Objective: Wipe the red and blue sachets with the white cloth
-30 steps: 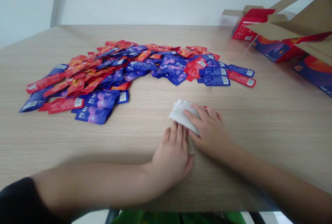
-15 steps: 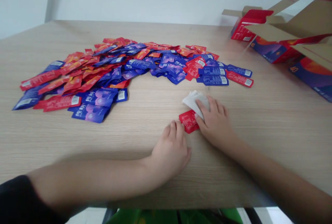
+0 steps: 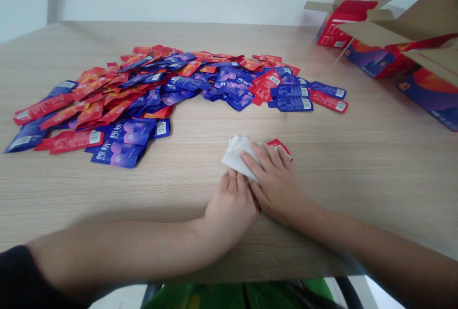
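Note:
A red pouch (image 3: pixel 278 143) lies flat on the table in front of me, mostly covered; only its far right end shows. Over it my right hand (image 3: pixel 275 175) presses a folded white tissue (image 3: pixel 238 154), fingers laid across the cloth and thumb pointing toward my other hand. My left hand (image 3: pixel 232 199) is closed, its curled fingertips at the near left end of the pouch, just below the tissue. The grip itself is hidden by fingers and tissue. Both hands touch or nearly touch.
A wide curved heap of red and blue pouches (image 3: pixel 125 91) spreads across the table (image 3: pixel 200 142) beyond my hands. Several blue and red pouches end it at the right. Open cardboard boxes, among them a red one (image 3: pixel 334 32) and a blue one (image 3: pixel 432 94), stand back right.
My right hand has slid the tissue left across the red pouch, toward my left hand. The pouch's left part is now covered and its right end shows. The view has shifted slightly.

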{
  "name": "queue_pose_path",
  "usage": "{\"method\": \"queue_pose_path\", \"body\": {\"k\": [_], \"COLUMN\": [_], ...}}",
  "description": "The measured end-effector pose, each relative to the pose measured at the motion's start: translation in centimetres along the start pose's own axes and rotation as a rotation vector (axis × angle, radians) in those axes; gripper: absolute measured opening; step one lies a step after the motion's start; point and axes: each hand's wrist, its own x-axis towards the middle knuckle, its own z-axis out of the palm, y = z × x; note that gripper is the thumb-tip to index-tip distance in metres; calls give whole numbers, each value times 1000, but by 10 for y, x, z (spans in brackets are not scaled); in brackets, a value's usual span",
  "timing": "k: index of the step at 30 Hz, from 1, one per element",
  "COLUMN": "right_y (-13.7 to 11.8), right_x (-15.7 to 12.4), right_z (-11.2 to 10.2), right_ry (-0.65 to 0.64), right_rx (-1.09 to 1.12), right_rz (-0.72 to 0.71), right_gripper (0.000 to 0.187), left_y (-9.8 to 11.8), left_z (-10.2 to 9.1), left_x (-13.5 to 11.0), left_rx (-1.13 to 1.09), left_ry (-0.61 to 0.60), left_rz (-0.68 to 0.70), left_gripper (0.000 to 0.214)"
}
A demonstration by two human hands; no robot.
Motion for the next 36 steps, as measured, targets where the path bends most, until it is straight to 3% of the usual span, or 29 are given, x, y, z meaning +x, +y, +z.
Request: {"method": "queue_pose_path", "body": {"k": [5, 9, 10, 14, 15, 19, 20, 24, 25, 28, 30, 34, 36], "right_y": [5, 3, 5, 12, 12, 6, 8, 15, 14, 7, 9, 25, 22], "right_x": [3, 2, 3, 6, 6, 4, 5, 9, 9, 6, 7, 12, 11], "right_z": [0, 1, 1, 1, 1, 0, 0, 0, 0, -1, -2, 1, 2], "right_ry": [66, 5, 6, 92, 89, -13, -10, 80, 81, 7, -25, 68, 85], "right_rx": [-51, 4, 11, -25, -27, 40, 43, -15, -21, 20, 38, -23, -38], "right_rz": [256, 16, 17, 274, 259, -31, -13, 279, 273, 5, -59, 259, 258], "right_gripper": [53, 53, 52, 52, 52, 53, 52, 52, 53, 52, 51, 52, 52], "left_y": [2, 2, 2, 2, 2, 2, 2, 3, 3, 3, 3, 4, 3], "left_z": [1, 1, 1, 0, 0, -1, -1, 0, 0, 0, 1, 2, 1], "left_x": [-1, -1, -1, 0, 0, 0, 0, 0, 0, 0, 0, 0, 0], "left_rx": [21, 11, 4, -10, -16, -27, -19, 26, 31, 23, 15, 20, 21], "left_ry": [-21, 1, -4, -54, -54, -24, -21, -47, -48, -25, -13, -44, -53], "left_rz": [-39, -6, -8, -38, -36, -18, -20, -34, -34, -25, -26, -44, -49], "left_gripper": [51, 43, 44, 52, 52, 44, 45, 54, 53, 47, 46, 56, 56]}}
